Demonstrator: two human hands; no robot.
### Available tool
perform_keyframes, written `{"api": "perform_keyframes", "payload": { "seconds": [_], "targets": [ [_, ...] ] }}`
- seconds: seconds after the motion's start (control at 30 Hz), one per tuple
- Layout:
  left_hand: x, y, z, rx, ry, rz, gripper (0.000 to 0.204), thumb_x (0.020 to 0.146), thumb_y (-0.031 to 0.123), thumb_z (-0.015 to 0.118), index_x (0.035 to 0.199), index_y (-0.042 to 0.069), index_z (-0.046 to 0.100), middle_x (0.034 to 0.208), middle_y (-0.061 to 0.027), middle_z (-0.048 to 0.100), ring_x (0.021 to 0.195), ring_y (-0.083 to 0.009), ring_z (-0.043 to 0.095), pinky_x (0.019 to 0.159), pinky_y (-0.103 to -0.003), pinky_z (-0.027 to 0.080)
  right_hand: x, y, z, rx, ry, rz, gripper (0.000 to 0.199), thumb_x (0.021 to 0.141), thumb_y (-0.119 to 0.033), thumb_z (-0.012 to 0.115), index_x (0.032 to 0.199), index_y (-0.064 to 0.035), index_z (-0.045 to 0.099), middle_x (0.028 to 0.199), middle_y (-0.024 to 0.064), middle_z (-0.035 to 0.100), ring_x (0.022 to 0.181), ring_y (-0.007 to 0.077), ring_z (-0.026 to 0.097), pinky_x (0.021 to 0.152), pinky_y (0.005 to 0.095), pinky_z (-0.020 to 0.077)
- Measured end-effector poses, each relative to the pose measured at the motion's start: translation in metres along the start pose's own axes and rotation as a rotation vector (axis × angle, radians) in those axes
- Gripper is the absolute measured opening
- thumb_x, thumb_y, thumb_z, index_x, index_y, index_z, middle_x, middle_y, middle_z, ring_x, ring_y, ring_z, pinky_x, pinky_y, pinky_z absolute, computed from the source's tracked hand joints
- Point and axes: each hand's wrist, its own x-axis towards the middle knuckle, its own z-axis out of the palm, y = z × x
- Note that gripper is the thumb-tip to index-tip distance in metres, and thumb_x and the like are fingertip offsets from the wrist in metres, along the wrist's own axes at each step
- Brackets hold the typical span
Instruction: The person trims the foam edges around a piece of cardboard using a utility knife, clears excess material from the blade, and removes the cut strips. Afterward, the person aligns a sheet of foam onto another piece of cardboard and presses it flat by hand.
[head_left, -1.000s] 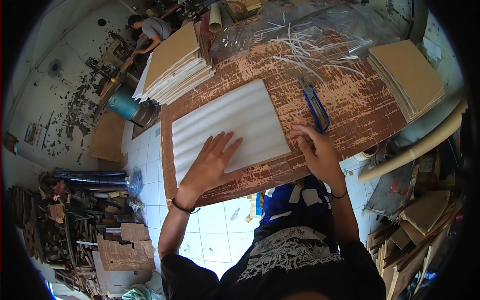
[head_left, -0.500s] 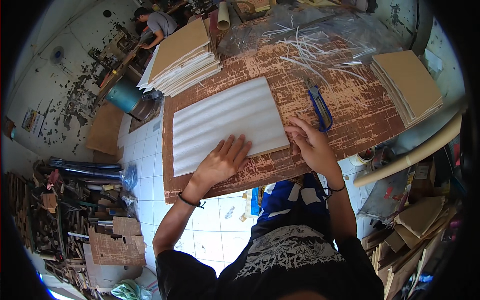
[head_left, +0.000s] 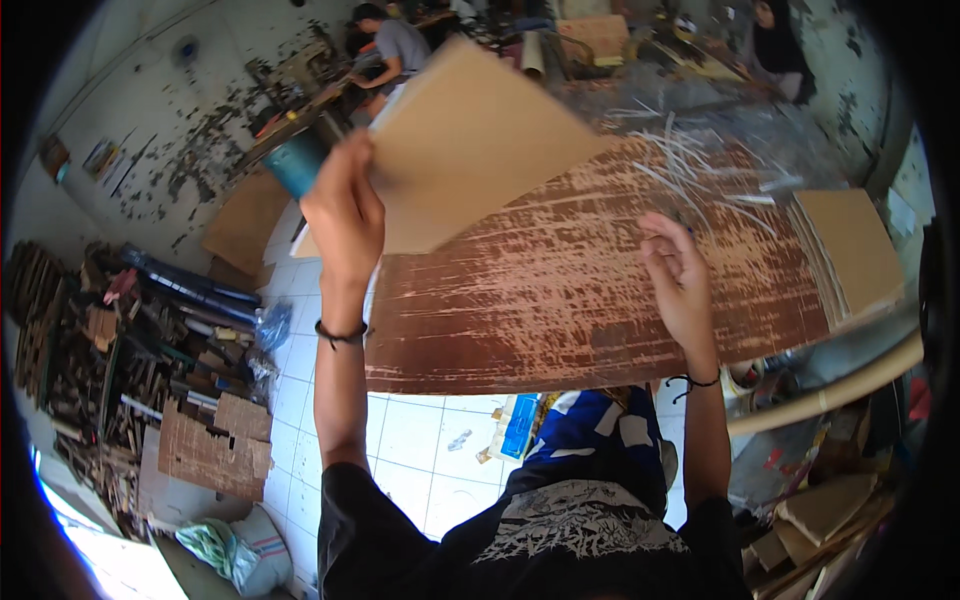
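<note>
My left hand [head_left: 345, 215] grips the edge of a large cardboard sheet [head_left: 470, 150] and holds it raised and tilted above the far left of the table, its brown side toward me. The sheet hides the stack of sheets behind it. My right hand [head_left: 680, 275] hovers over the worn brown tabletop [head_left: 560, 310], fingers loosely apart, holding nothing. Thin white strips [head_left: 690, 170] lie scattered on clear plastic just beyond it.
A stack of brown cardboard sheets [head_left: 850, 245] sits at the table's right end. A blue drum [head_left: 295, 165] stands on the floor to the left, near piled wood scraps [head_left: 90, 340] and a torn cardboard piece [head_left: 215, 450]. A person [head_left: 395, 45] works at the back.
The sheet lay flat on the table, white ribbed side up, under both hands. My left hand has lifted and turned it over toward the far left. My right hand has come off it.
</note>
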Motion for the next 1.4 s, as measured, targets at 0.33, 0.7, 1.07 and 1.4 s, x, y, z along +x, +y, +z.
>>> {"api": "perform_keyframes", "payload": {
  "seconds": [0.33, 0.7, 1.07, 1.4],
  "targets": [
    [0.013, 0.009, -0.01, -0.735, 0.034, -0.498, 0.032, 0.106, 0.02, 0.046, 0.118, -0.006, 0.061, 0.108, -0.0048, 0.067, 0.093, -0.0086, 0.06, 0.078, -0.024, 0.048, 0.033, -0.052, 0.05, 0.313, 0.019, -0.142, 0.042, 0.097, -0.017, 0.065, 0.132, 0.003, 0.051, 0.123, 0.0167, 0.063, 0.106, 0.0163, 0.062, 0.088, 0.029, 0.05],
    [-0.019, -0.008, 0.016, -1.242, -0.174, -0.739, 0.036, 0.105, 0.025, 0.049, 0.124, -0.004, 0.06, 0.116, -0.0111, 0.069, 0.099, -0.0163, 0.068, 0.085, -0.032, 0.056, 0.05, -0.06, 0.04, 0.318, 0.121, -0.144, 0.031, 0.096, -0.016, 0.067, 0.118, 0.0043, 0.06, 0.102, 0.0068, 0.07, 0.09, 0.0074, 0.064, 0.077, 0.0224, 0.0505],
    [-0.017, -0.017, 0.023, -1.277, -0.123, -0.795, 0.027, 0.102, 0.02, 0.057, 0.116, -0.002, 0.064, 0.109, -0.0106, 0.071, 0.096, -0.0153, 0.068, 0.084, -0.029, 0.056, 0.087, -0.081, 0.034, 0.321, 0.089, -0.16, 0.029, 0.096, -0.021, 0.068, 0.11, 0.0048, 0.064, 0.087, 0.0022, 0.071, 0.073, 0.0015, 0.059, 0.061, 0.0185, 0.0451],
    [-0.007, -0.021, 0.005, -1.515, -0.307, -0.686, 0.043, 0.101, 0.018, 0.056, 0.134, -0.007, 0.046, 0.126, -0.0167, 0.061, 0.114, -0.0205, 0.063, 0.097, -0.034, 0.052, 0.086, -0.083, 0.025, 0.386, -0.007, -0.12, 0.027, 0.099, -0.021, 0.064, 0.109, 0.0036, 0.064, 0.091, 0.0047, 0.071, 0.077, 0.0043, 0.063, 0.067, 0.0192, 0.0491]
  ]
}}
